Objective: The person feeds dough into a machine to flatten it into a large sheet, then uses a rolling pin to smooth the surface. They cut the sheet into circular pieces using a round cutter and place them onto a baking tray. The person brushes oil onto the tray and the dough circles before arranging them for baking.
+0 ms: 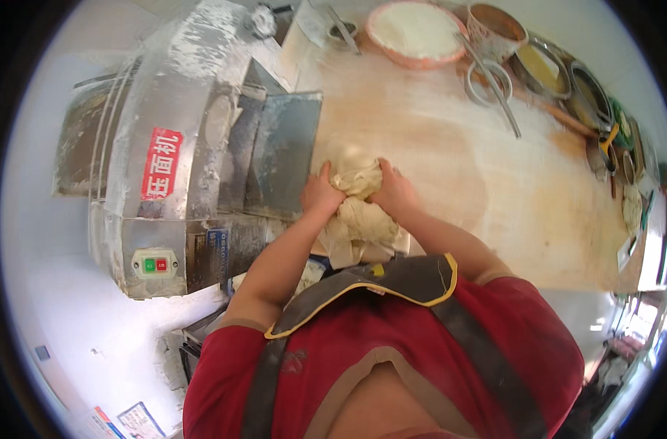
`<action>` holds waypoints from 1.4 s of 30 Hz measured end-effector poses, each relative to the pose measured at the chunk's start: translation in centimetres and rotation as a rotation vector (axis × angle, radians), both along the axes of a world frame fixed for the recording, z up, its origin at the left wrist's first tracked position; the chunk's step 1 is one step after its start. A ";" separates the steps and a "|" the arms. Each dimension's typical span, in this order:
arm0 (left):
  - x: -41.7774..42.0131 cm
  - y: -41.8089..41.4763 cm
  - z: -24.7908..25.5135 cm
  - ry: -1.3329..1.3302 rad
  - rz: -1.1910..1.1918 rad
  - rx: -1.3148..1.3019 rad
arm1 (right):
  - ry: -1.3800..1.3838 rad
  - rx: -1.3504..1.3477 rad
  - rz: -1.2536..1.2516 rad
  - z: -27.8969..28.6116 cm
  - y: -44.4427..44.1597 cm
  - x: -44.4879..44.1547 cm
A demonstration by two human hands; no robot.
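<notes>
A large, lumpy mass of pale dough (366, 219) lies at the near edge of a floured wooden work table (509, 219), in front of my apron. My left hand (321, 192) grips its left side, thumb inward, close to the metal flap of the dough machine. On the right side of the same dough, my right hand (393, 189) is closed around it. The dough is pinched narrower between both hands, with a folded part beyond them and a looser part towards me. The undersides of both hands are hidden.
A dough-pressing machine (202, 164) with a metal flap (284, 153) stands left. Along the far edge are a basin of white flour (416, 30), a patterned bucket (495, 33), a metal bar (490, 85), a rolling pin (569, 118) and several metal bowls.
</notes>
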State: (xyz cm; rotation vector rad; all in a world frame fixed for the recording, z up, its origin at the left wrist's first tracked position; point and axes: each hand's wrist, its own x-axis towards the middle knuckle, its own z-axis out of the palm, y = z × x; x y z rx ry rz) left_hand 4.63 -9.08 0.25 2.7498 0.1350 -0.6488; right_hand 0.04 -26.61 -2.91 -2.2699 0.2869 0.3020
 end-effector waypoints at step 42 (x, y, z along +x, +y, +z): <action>23.0 42.1 30.5 -0.617 -0.068 0.284 | -1.349 0.484 1.212 21.6 27.2 5.3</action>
